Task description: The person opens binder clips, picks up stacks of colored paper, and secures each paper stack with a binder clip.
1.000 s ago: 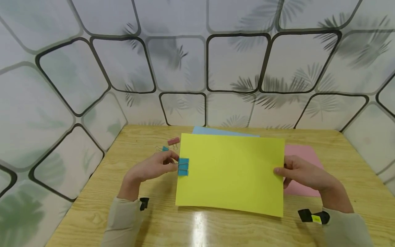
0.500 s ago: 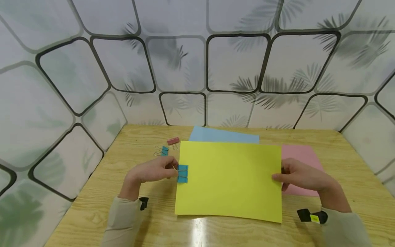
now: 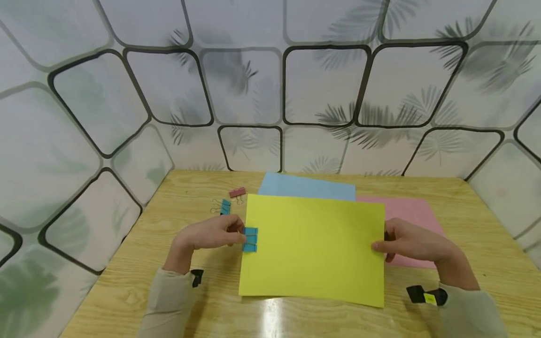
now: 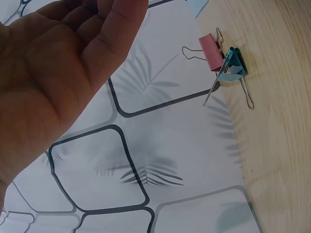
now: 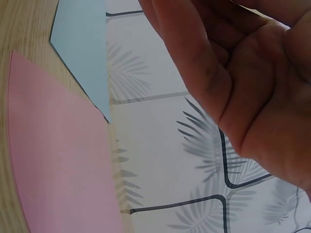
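A yellow sheet of paper [image 3: 314, 249] is held up in front of me, its face toward the head camera. A blue binder clip [image 3: 250, 240] grips its left edge. My left hand [image 3: 211, 233] pinches that clip with thumb and curled fingers. On the opposite side, my right hand [image 3: 412, 240] pinches the sheet's right edge, thumb on the front face and fingers behind. Both wrist views show mainly palms, the left hand [image 4: 63, 73] and the right hand [image 5: 243, 82]; the fingertips, the yellow sheet and its clip are out of sight there.
Behind the yellow sheet, light blue paper [image 3: 306, 185] and pink paper [image 3: 416, 220] lie on the wooden table [image 3: 139, 291], partly covered. Beyond my left hand lie a red binder clip [image 3: 237, 192] and another blue binder clip [image 3: 225, 207]. Patterned panels [image 3: 325, 89] surround the table.
Both hands have lowered the yellow sheet with its clip slightly toward me. More of the light blue and pink paper and the loose blue clip now shows. Both grips stay the same.
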Tool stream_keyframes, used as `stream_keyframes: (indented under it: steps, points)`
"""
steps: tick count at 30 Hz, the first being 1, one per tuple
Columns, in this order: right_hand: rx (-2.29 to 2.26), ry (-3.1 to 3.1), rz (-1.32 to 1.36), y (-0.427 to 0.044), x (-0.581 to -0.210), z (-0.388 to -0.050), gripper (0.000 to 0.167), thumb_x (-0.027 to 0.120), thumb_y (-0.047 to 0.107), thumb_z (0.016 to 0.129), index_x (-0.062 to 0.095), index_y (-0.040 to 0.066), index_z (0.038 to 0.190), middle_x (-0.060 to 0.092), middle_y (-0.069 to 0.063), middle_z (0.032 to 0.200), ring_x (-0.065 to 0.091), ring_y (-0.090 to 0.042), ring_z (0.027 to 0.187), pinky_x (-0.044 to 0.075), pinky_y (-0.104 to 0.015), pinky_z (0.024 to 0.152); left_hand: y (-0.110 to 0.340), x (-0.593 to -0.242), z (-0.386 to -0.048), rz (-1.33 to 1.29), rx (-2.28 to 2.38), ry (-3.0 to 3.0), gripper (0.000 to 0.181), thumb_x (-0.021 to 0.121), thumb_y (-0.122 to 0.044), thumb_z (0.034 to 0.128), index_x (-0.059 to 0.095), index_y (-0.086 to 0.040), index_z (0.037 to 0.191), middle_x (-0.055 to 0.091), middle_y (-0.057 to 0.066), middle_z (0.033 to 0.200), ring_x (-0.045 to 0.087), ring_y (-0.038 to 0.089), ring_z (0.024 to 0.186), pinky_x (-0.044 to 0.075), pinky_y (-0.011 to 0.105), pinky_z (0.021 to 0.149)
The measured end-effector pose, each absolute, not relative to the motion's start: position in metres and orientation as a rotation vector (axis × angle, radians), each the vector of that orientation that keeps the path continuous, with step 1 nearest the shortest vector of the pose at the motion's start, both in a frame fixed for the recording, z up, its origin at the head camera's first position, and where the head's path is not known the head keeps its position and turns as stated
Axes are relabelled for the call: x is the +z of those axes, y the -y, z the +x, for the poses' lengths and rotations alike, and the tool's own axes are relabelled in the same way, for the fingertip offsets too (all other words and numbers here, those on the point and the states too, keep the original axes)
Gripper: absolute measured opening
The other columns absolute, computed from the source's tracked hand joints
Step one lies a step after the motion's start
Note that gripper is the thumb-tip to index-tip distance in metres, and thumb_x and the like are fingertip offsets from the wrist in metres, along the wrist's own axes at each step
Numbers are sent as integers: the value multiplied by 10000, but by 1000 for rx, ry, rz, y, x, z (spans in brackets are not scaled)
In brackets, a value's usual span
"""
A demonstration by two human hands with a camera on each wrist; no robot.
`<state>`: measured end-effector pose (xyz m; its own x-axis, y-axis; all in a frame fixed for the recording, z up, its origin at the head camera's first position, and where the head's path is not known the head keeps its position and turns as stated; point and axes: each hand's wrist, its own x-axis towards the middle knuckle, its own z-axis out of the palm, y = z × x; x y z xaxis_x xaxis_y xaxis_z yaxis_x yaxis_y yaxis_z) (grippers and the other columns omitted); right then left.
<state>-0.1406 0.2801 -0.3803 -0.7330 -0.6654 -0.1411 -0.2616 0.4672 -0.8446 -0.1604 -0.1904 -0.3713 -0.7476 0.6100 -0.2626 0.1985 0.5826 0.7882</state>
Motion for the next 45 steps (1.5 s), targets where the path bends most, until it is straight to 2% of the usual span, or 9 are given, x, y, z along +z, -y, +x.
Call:
stream_keyframes:
  steps: [9,13,17,24,27,30,34,39,45]
  points:
    - [-1078,-2388,-707,-281,-384,-142,440,642,216,980,473,43,612,510,-79,610,672,-192,618,516,-308,547,192,-374,-159,694,992,-2325,206,630,-202,954,533,-31,1016,496,45,852,436,176,741,373,298,662]
    - [-1036,-2405,-703,-278,-387,-142,509,675,250,956,445,83,534,400,98,451,381,6,380,338,-197,414,192,-376,-159,718,981,-2336,216,649,-189,939,538,-17,1006,486,34,848,429,171,742,367,293,658]
    - [-1020,-2410,-683,-275,-389,-141,505,695,254,940,476,77,521,338,168,452,153,48,416,197,-166,413,191,-378,-160,725,959,-2342,234,669,-187,928,535,-9,998,491,35,858,438,174,758,375,293,663]
    - [-992,-2434,-655,-272,-385,-139,491,681,281,950,426,146,552,349,139,481,178,29,431,215,-179,421,189,-377,-158,708,944,-2322,252,714,-187,906,528,-35,981,577,68,900,538,196,758,483,324,671]
    - [-981,-2429,-641,-271,-385,-140,430,647,276,975,456,136,616,427,95,579,355,-4,455,351,-201,452,189,-377,-157,716,942,-2314,254,729,-182,900,531,-40,971,585,76,900,547,201,751,496,328,654]
    - [-1011,-2386,-626,-270,-384,-142,253,622,244,994,599,34,854,592,-3,727,582,-136,586,504,-261,549,189,-376,-157,733,939,-2307,255,738,-181,895,537,-45,973,592,80,924,560,203,787,505,326,658]
    - [-1078,-2333,-615,-269,-382,-144,315,605,207,1004,556,-55,1172,668,-81,847,655,-262,710,559,-328,599,190,-375,-157,749,934,-2303,247,739,-180,891,552,-54,991,596,78,958,570,198,837,519,326,679]
    - [-1100,-2326,-598,-270,-383,-144,307,610,205,1001,552,-53,1157,657,-88,834,655,-269,704,556,-332,590,188,-377,-156,727,933,-2302,232,732,-171,894,551,-61,989,597,76,945,576,201,787,526,342,658]
    - [-1070,-2372,-521,-270,-390,-144,280,673,228,959,525,1,892,630,-112,787,665,-282,689,553,-321,603,185,-379,-156,698,908,-2331,231,713,-178,898,534,-53,974,579,66,889,525,188,718,474,331,641]
